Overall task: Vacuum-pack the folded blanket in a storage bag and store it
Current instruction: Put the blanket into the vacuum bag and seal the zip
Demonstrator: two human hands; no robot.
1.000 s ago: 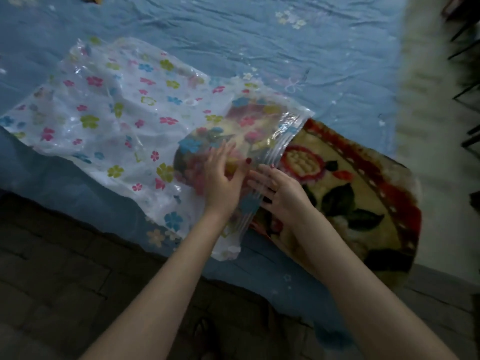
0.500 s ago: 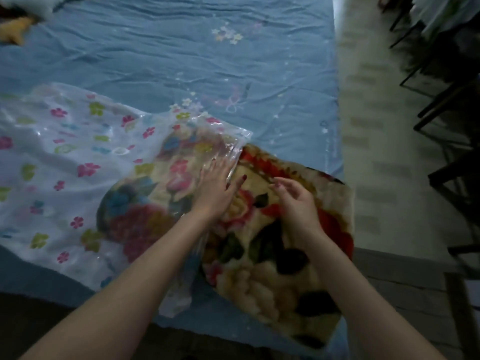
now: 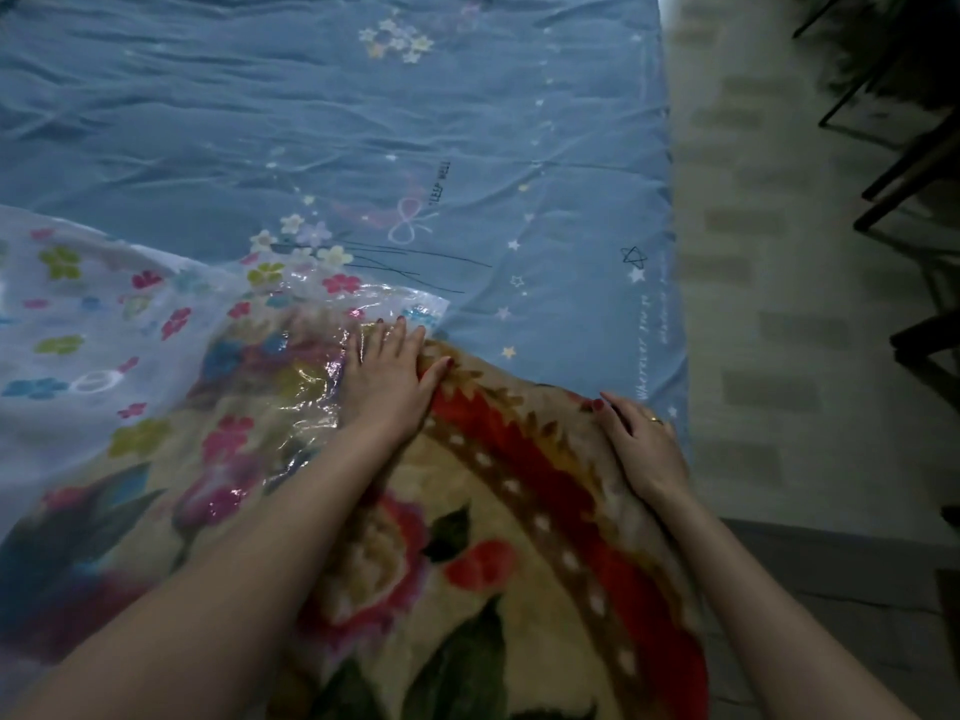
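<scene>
1. The blanket (image 3: 498, 553) lies on the bed (image 3: 332, 122) at about 6 o'clock in the view, its left part already inside the storage bag (image 3: 130, 324) and its right part outside.
2. I think the thin plastic mouth may bunch or tear if the thick blanket is pushed too fast.
3. The left hand (image 3: 387, 379) lies flat, fingers straight, at the bag's mouth.
4. The right hand (image 3: 641, 449), at 3 o'clock, rests with fingers slightly bent on the blanket's edge.

left hand (image 3: 387, 379) flat at bag (image 3: 130, 356) mouth | right hand (image 3: 641, 449) on blanket (image 3: 519, 537) edge | bed sheet (image 3: 363, 122) beneath
</scene>
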